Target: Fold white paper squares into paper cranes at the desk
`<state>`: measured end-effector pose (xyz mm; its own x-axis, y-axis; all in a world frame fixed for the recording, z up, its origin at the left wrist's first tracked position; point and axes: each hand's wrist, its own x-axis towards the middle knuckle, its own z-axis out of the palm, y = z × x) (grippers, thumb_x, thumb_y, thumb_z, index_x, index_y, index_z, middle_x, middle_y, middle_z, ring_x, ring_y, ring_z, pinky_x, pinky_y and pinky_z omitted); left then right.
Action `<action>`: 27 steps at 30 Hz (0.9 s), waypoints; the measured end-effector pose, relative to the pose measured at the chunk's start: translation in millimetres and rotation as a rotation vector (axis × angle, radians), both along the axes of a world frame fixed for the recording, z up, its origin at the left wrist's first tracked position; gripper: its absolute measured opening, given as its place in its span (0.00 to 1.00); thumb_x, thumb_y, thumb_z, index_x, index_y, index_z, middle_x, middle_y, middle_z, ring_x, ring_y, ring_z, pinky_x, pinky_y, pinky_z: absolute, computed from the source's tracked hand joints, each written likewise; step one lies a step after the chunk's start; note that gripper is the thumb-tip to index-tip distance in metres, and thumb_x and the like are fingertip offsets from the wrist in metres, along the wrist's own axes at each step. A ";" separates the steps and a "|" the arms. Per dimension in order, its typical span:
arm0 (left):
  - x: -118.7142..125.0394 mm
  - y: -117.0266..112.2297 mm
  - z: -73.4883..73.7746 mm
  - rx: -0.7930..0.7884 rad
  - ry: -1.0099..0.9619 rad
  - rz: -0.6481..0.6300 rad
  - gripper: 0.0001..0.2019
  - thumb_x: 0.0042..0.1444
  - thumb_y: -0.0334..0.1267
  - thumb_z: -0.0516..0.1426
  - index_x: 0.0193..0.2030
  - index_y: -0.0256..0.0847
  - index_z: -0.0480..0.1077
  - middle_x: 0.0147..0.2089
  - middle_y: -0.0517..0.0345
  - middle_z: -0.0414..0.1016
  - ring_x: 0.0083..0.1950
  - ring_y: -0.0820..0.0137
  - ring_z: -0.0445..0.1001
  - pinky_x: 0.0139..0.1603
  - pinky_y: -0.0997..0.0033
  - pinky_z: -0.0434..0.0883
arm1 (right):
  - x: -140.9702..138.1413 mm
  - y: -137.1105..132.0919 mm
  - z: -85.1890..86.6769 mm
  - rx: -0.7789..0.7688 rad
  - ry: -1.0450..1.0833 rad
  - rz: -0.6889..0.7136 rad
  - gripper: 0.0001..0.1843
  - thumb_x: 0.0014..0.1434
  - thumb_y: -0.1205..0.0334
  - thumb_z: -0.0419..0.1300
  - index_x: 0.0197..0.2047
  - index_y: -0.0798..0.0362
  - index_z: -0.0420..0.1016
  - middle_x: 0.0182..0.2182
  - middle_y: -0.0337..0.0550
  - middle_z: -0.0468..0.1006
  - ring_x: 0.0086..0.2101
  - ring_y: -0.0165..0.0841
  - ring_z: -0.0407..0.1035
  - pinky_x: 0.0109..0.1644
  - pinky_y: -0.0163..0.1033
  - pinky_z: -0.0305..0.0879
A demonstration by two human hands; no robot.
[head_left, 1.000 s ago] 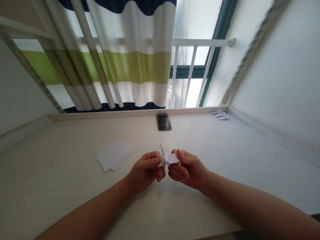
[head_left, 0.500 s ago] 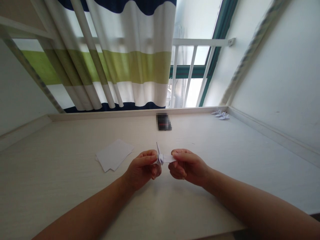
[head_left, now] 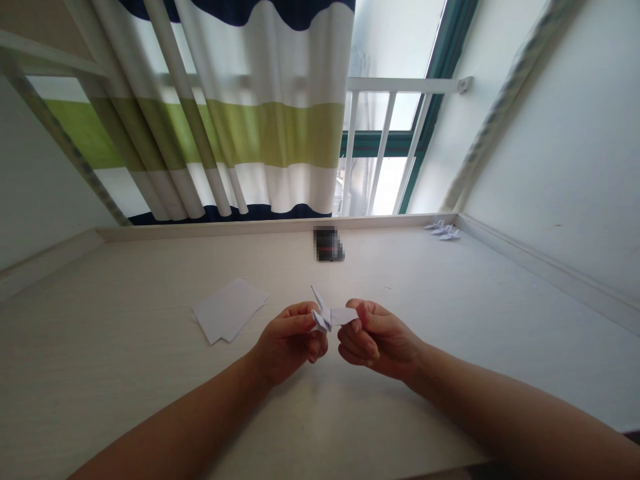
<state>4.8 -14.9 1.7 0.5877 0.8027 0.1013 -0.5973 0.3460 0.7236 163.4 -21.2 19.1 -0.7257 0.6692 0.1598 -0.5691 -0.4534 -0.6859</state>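
From far away, I am looking down at a pale desk (head_left: pixel 125 333). Flat white sheets (head_left: pixel 229 310) are lying on its left side, showing no folds that I can see. One folded paper (head_left: pixel 326 317) is sitting between my hands, above the near middle of the desk. It is showing a thin point and a wide flap (head_left: pixel 344 316), so I am guessing most of its folding is done, but I cannot tell what is left. Small folded papers (head_left: pixel 443 231) are resting in the far right corner, looking finished to me.

My arms (head_left: pixel 200 427) are reaching in from both sides. My left hand (head_left: pixel 283 339) is pinching the paper's left side. My right hand (head_left: pixel 390 340) is pinching the flap's outer end. Both hands' fingers are curling closed, gripping the same paper.
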 end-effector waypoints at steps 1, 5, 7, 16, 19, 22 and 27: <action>-0.3 0.1 -0.3 0.002 -0.002 0.003 0.08 0.43 0.36 0.58 0.19 0.35 0.64 0.13 0.60 0.67 0.14 0.77 0.61 0.19 0.75 0.56 | 1.0 0.3 0.6 -0.001 -0.014 0.005 0.10 0.54 0.60 0.57 0.24 0.56 0.65 0.12 0.33 0.64 0.14 0.21 0.52 0.20 0.30 0.46; -1.0 0.1 0.6 -0.005 0.007 0.011 0.09 0.43 0.36 0.58 0.18 0.35 0.63 0.12 0.60 0.66 0.14 0.77 0.61 0.19 0.75 0.55 | 3.3 1.5 -0.2 -0.001 -0.046 -0.007 0.09 0.52 0.62 0.58 0.24 0.57 0.65 0.13 0.33 0.65 0.15 0.21 0.52 0.21 0.30 0.46; -0.8 -0.1 1.9 -0.014 0.018 0.012 0.10 0.43 0.36 0.58 0.18 0.35 0.63 0.12 0.60 0.66 0.14 0.77 0.61 0.19 0.75 0.55 | 2.5 1.9 -2.0 -0.006 -0.042 -0.027 0.10 0.51 0.62 0.59 0.23 0.56 0.63 0.13 0.34 0.66 0.15 0.21 0.52 0.22 0.30 0.46; 0.1 -0.3 3.2 -0.022 0.067 0.041 0.12 0.41 0.38 0.59 0.17 0.36 0.61 0.12 0.61 0.65 0.15 0.77 0.61 0.20 0.74 0.55 | -3.1 -0.6 -3.6 -0.034 0.007 -0.028 0.10 0.50 0.65 0.60 0.24 0.54 0.61 0.15 0.33 0.70 0.16 0.22 0.58 0.24 0.31 0.50; -1.1 0.1 3.2 -0.023 0.073 0.061 0.11 0.41 0.38 0.59 0.17 0.36 0.61 0.12 0.61 0.64 0.15 0.77 0.62 0.21 0.73 0.56 | -2.7 0.7 -2.8 -0.035 -0.083 -0.059 0.12 0.52 0.56 0.58 0.25 0.55 0.63 0.16 0.35 0.70 0.16 0.23 0.59 0.23 0.32 0.53; -1.8 1.4 3.5 -0.045 0.055 0.092 0.11 0.43 0.36 0.58 0.18 0.36 0.61 0.14 0.61 0.65 0.15 0.79 0.61 0.21 0.74 0.56 | -1.4 5.4 -2.7 0.016 -0.271 -0.203 0.22 0.55 0.45 0.49 0.26 0.57 0.65 0.15 0.38 0.69 0.15 0.24 0.58 0.22 0.33 0.52; -0.4 4.6 3.1 -0.106 0.072 0.167 0.09 0.46 0.35 0.57 0.20 0.35 0.63 0.16 0.62 0.65 0.16 0.80 0.62 0.21 0.77 0.58 | 5.1 10.4 -3.3 0.395 -0.606 -0.805 0.13 0.55 0.53 0.52 0.27 0.54 0.63 0.19 0.35 0.65 0.20 0.25 0.59 0.23 0.32 0.55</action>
<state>4.5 -10.3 4.9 0.4479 0.8937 -0.0263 -0.6006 0.3226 0.7315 168.5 -10.8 15.8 -0.1272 0.9645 0.2314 -0.1183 0.2169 -0.9690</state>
